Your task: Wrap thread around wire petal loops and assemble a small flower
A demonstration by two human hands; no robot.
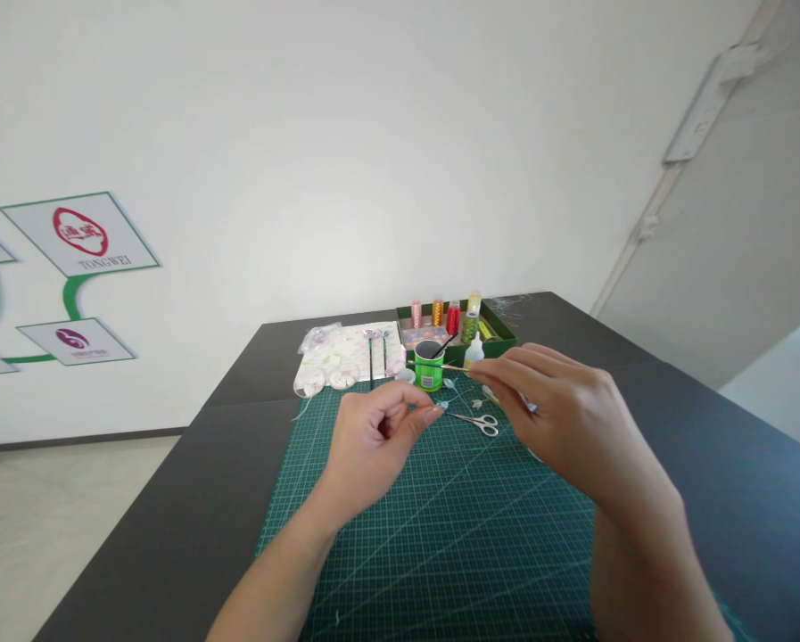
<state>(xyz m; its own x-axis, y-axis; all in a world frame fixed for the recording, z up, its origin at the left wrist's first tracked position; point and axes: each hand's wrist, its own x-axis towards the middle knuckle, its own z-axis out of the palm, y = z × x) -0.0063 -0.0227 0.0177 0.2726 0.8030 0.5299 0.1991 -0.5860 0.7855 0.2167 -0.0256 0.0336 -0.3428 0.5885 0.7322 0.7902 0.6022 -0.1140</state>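
Note:
My left hand (379, 437) is closed, thumb and forefinger pinching a small pale-blue petal-like piece (442, 405). Between the fingers of my right hand (566, 415) is a thin paintbrush (436, 365), held level and pointing left above the left fingertips. Just beyond the left fingertips lie small scissors (486, 425) with light handles on the green cutting mat (432, 535). A bright green cup (429, 373) with a dark stick (448, 342) in it stands behind the brush. Close to the right fingertips is a white dropper bottle (474, 349).
A green box (507, 341) holds several thread spools, among them a red spool (453, 317). Left of it, a white sheet (352, 346) carries dark sticks with pale flower-like tops and round pale pieces. The dark table (192, 517) meets a white wall at the back.

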